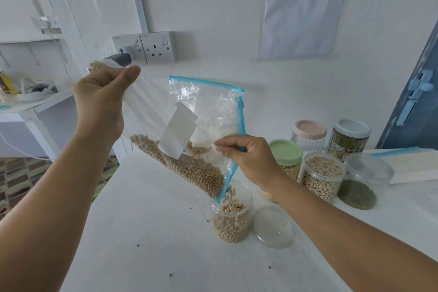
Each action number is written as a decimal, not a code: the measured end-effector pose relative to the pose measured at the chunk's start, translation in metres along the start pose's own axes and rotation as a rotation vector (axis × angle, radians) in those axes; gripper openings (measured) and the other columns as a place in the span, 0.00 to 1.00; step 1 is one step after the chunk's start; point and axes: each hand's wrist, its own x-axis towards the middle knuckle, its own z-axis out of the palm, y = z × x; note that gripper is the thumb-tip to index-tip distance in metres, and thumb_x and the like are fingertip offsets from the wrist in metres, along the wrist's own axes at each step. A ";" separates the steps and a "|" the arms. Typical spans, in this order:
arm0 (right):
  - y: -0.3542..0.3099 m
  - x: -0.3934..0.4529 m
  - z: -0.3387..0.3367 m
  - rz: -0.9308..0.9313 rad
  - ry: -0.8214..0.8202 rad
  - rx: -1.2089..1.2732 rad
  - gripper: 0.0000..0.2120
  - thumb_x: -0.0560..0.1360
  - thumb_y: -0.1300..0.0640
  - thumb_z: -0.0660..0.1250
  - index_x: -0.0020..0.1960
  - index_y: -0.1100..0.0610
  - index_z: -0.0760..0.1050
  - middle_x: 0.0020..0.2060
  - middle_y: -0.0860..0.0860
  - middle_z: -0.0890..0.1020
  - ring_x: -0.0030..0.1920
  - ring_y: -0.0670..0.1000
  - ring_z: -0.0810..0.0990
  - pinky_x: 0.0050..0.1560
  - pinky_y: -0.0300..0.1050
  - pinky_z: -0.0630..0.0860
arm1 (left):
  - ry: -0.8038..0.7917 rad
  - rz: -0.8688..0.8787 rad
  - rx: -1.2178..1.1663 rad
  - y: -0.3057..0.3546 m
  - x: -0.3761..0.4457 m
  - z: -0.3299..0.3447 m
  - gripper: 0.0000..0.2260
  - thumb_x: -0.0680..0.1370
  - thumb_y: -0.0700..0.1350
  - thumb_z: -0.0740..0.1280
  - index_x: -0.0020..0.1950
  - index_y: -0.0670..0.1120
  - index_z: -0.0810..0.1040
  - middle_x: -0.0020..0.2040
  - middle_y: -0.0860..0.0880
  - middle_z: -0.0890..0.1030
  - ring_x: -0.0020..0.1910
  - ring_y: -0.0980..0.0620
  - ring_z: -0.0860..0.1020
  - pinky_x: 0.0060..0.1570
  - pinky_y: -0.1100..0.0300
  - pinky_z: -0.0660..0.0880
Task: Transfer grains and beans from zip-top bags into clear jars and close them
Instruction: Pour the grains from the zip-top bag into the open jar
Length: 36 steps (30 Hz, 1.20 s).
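Five jars stand on the white table (147,232), and pouring is under way into one of them. Left hand (100,99) holds the raised bottom corner of the zip-top bag (201,111), fingers curled round the bunched plastic with the thumb laid along the top; a few beans sit trapped in the corner just above the knuckles. Right hand (246,157) pinches the bag's blue zipper edge between thumb and fingertips, steering the mouth downward. Soybeans (196,173) lie banked along the low fold between the two hands and spill from the open corner, directly below the right fingertips, into the open jar (231,218). That jar reads about half full by judgement; a fair share of beans remains in the bag. Its clear lid (272,226) lies flat on the table just beside it, under the right wrist, not yet fitted. Beyond the right hand, the green-lidded jar (285,156), pink-lidded jar (308,134) and grey-lidded jar (349,136) are closed, the pink one seemingly empty. One bean jar (321,179) is filled but appears uncapped. A mound of green grains (356,193) lies under a clear cover. Stray grains dot the table. Outstanding: finish this pour, cap this jar, cap the filled one
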 end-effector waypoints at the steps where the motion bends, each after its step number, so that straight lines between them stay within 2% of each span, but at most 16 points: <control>1: 0.001 0.000 0.000 0.000 0.000 0.001 0.09 0.77 0.66 0.74 0.52 0.54 0.88 0.50 0.49 0.88 0.54 0.49 0.85 0.58 0.39 0.80 | 0.001 -0.003 -0.002 0.000 0.000 0.000 0.10 0.74 0.41 0.80 0.34 0.53 0.87 0.36 0.57 0.85 0.45 0.56 0.83 0.70 0.50 0.76; 4: 0.000 0.000 0.000 -0.006 -0.003 0.002 0.10 0.77 0.67 0.74 0.52 0.54 0.88 0.50 0.49 0.88 0.53 0.48 0.85 0.58 0.39 0.80 | -0.004 0.001 -0.005 -0.002 0.000 -0.001 0.10 0.73 0.41 0.80 0.35 0.53 0.88 0.37 0.56 0.86 0.47 0.54 0.83 0.71 0.48 0.76; 15: -0.001 0.001 0.000 -0.014 -0.001 -0.004 0.10 0.77 0.68 0.73 0.52 0.56 0.88 0.49 0.48 0.88 0.52 0.46 0.85 0.56 0.38 0.79 | -0.010 0.021 -0.012 -0.001 0.003 0.001 0.10 0.73 0.41 0.80 0.34 0.53 0.87 0.36 0.57 0.84 0.44 0.54 0.81 0.69 0.51 0.77; 20: -0.001 0.000 -0.001 -0.009 0.005 -0.006 0.09 0.77 0.66 0.74 0.53 0.54 0.88 0.50 0.48 0.88 0.54 0.48 0.85 0.59 0.40 0.80 | -0.049 0.048 -0.008 0.000 0.007 0.002 0.09 0.73 0.42 0.81 0.35 0.53 0.87 0.36 0.57 0.83 0.43 0.54 0.79 0.62 0.57 0.77; 25: -0.001 -0.003 -0.004 -0.010 0.000 -0.005 0.11 0.78 0.67 0.73 0.52 0.53 0.87 0.49 0.47 0.88 0.53 0.46 0.85 0.58 0.38 0.79 | -0.054 0.055 -0.012 -0.002 0.006 0.006 0.10 0.73 0.41 0.80 0.34 0.53 0.87 0.35 0.57 0.83 0.44 0.53 0.79 0.66 0.55 0.78; 36: -0.001 -0.003 -0.004 -0.004 -0.009 -0.015 0.09 0.78 0.66 0.73 0.52 0.54 0.88 0.50 0.48 0.87 0.53 0.47 0.84 0.57 0.38 0.79 | -0.057 0.050 -0.017 -0.003 0.006 0.006 0.10 0.73 0.41 0.80 0.34 0.53 0.87 0.36 0.57 0.82 0.44 0.55 0.79 0.64 0.57 0.77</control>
